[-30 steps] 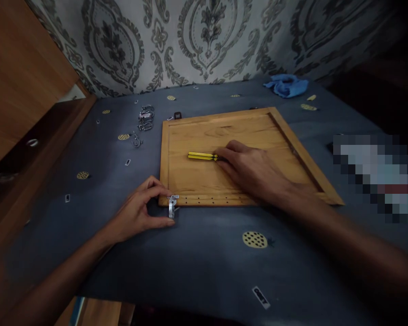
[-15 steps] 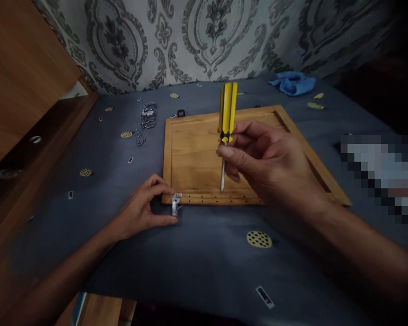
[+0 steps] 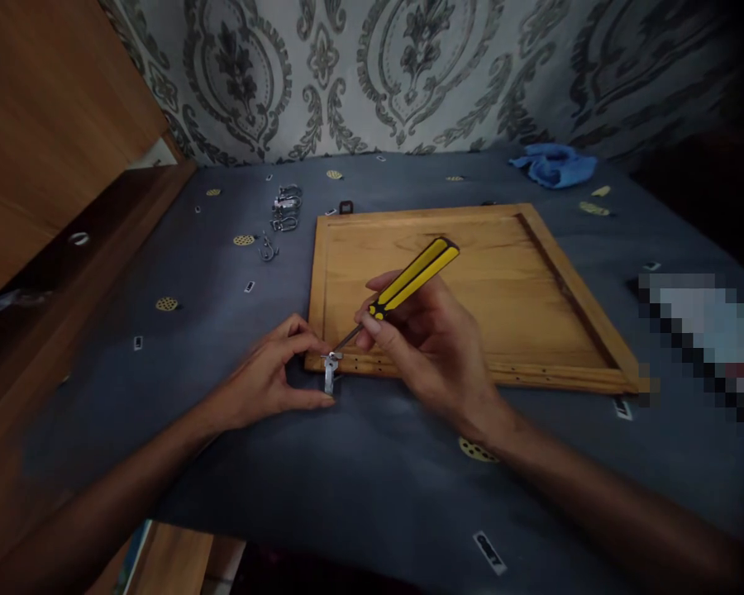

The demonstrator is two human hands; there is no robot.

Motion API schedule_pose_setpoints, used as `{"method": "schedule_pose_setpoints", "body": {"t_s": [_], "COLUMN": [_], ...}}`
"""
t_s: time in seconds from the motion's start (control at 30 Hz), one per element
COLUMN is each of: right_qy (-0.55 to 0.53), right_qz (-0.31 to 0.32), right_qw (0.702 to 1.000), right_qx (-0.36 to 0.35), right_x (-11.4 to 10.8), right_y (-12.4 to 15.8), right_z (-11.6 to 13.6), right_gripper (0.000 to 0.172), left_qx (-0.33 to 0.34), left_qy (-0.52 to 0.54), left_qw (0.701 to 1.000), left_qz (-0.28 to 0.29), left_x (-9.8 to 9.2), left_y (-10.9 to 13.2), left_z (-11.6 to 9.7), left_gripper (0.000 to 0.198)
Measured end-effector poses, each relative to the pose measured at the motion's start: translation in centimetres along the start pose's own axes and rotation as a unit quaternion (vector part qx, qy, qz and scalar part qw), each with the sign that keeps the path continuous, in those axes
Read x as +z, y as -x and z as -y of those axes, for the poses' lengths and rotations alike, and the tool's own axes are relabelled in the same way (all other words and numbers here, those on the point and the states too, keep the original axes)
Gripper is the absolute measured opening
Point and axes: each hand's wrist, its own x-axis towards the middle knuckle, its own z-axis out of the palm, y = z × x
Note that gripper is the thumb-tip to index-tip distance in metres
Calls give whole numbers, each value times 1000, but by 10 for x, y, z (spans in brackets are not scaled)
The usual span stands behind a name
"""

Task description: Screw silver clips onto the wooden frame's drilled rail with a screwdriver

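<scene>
A framed wooden board (image 3: 527, 285) lies flat, with a row of small dark holes along its near rail. At its near left corner my left hand (image 3: 269, 372) pinches a shiny metal hook (image 3: 329, 378) between thumb and fingers, against the edge. My right hand (image 3: 443, 351) grips a yellow and black screwdriver (image 3: 417, 277) low on the handle, near the shaft. The handle leans up to the right, and the tip points down at the hook's top. Whether the tip sits in a screw is too small to tell.
Several similar metal hooks (image 3: 286, 207) lie left of the board on the dark blue patterned cloth (image 3: 223, 483). A small dark square piece (image 3: 345, 207) sits behind the board. A crumpled blue cloth (image 3: 555, 165) is at the back right. Wooden furniture (image 3: 55, 107) stands on the left.
My right hand has moved left and brought the screwdriver from upright above the board to a slant, its tip at the hook. My left hand still holds the hook at the corner.
</scene>
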Motion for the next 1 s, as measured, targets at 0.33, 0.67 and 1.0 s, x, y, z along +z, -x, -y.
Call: {"method": "schedule_pose_setpoints", "body": {"t_s": [0.33, 0.67, 1.0], "right_qy": [37, 71, 129], "right_qz": [31, 36, 132], "right_qw": [999, 996, 982], "right_qx": [-26, -41, -26], "right_x": [1, 3, 6], "right_y": [1, 1, -19], "right_z": [-10, -11, 9], "right_gripper": [18, 19, 14], "left_qx": [-11, -5, -8], "left_qy": [4, 9, 2], "left_qw": [1000, 1000, 1000], "left_qz": [6, 9, -10], "left_x": [-1, -1, 1], "left_y": [0, -1, -2], "left_z": [-2, -1, -1], "left_gripper": [42, 42, 33]}}
